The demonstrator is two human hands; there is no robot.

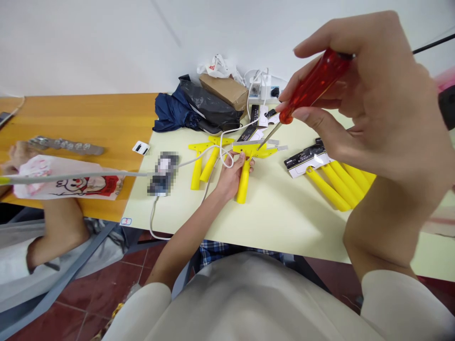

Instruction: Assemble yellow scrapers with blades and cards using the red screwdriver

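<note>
High on the right, my right hand (377, 104) has its fingers around the red handle of a screwdriver (313, 87). Its thin metal shaft points down and left, with the tip at the head of a yellow-handled tool (243, 182) that looks like a scraper. My left hand (229, 181) grips that tool just below its head, holding it over the table. Flat metal pieces stick out of the head's right side. Just left of my left hand lie further yellow tools (195, 173) of the same kind.
Several yellow handles (329, 189) with black-and-white card sleeves lie at right. A dark plastic bag (213, 106), a cardboard box (223, 90) and a power strip (263, 92) stand by the wall. White cable (185, 162) crosses the table. A co-worker's arm (64, 222) rests at the orange table (117, 113).
</note>
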